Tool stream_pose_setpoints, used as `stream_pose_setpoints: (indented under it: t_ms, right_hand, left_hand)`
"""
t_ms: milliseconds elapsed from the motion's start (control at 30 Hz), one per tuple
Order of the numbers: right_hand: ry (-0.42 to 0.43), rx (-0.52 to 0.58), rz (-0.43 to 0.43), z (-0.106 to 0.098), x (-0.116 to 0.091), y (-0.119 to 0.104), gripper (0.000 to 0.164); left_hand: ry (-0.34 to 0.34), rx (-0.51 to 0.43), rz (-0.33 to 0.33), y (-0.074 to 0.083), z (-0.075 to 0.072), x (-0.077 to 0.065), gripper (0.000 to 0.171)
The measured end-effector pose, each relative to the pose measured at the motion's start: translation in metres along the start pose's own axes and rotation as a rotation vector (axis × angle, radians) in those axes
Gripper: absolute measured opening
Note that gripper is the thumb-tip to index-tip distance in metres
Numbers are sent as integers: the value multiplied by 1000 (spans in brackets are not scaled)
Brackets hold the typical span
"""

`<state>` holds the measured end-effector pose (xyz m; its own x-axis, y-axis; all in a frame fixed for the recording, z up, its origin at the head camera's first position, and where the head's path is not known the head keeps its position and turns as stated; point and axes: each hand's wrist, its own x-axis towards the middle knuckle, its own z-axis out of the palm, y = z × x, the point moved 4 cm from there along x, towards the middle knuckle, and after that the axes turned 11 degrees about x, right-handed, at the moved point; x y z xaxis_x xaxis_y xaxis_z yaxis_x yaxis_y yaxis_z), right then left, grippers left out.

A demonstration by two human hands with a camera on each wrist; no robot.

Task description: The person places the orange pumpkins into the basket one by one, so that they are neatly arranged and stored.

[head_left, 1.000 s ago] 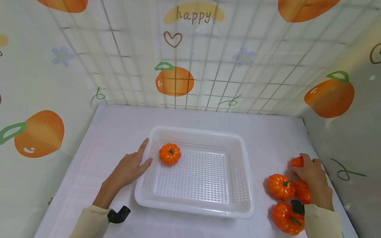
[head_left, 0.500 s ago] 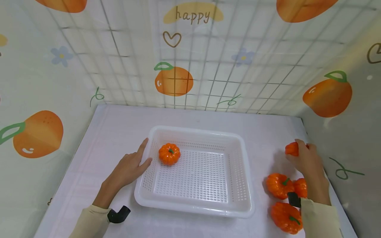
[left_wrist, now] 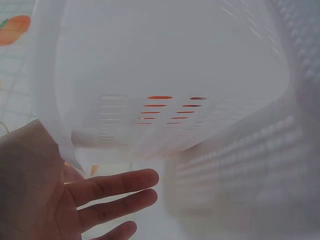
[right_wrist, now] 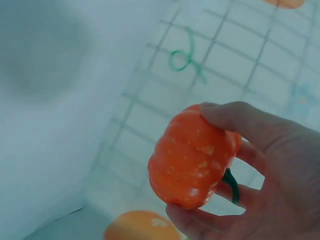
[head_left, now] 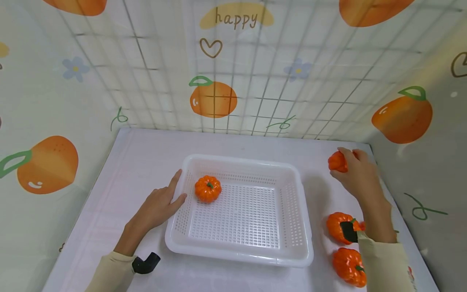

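My right hand [head_left: 359,174] grips a small orange pumpkin [head_left: 337,162], held up over the right rear part of the table. In the right wrist view thumb and fingers curl round the held pumpkin [right_wrist: 192,157], its green stem toward the palm. My left hand [head_left: 158,205] rests at the left rim of a white perforated plastic basket [head_left: 240,257], index finger and thumb spread along the edge. From the left wrist view, the left hand's other fingers [left_wrist: 120,185] lie straight beneath the basket's rim [left_wrist: 50,90]. Inside the basket, at its left, sits one pumpkin [head_left: 208,189].
Right of the basket two pumpkins stand on the white table [head_left: 160,142]: a rear pumpkin [head_left: 336,227] and a front pumpkin [head_left: 348,265]. Another behind them is mostly hidden by the right forearm. A fruit-printed curtain [head_left: 255,93] over a wire grid bounds the table's back.
The right hand has lifted a pumpkin from the group at the right and carried it up, toward the back and leftward. The left hand and basket have stayed in place.
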<state>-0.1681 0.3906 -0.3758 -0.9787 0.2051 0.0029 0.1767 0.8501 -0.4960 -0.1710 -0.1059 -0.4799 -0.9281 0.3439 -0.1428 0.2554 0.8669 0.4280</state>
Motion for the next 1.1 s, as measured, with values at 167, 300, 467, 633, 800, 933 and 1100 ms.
stream_pose_setpoints:
  t_ms: [167, 300, 467, 633, 800, 933, 1100]
  right_hand:
    - [-17, 14, -87, -2, 2, -40, 69]
    - [-46, 39, -133, -1, 1, -66, 70]
    - [-82, 63, -186, 6, 0, -92, 72]
    - [-121, 70, -253, 20, 1, -119, 70]
    - [-157, 47, -329, 42, 0, -144, 70]
    - [-190, 21, -377, 61, -5, -158, 70]
    - [-245, -32, -444, 85, -12, -172, 68]
  left_hand:
    - [4, -6, 2, 0, 0, 1, 79]
    - [9, -10, 2, 0, 0, 1, 80]
    - [4, -18, 4, 0, 0, 1, 79]
    - [7, -17, -5, -2, -1, 1, 79]
    - [-6, -34, -9, -2, 2, 0, 79]
    - [-4, -28, -3, -1, 3, 0, 79]
    - [7, -22, -1, -2, 2, 1, 79]
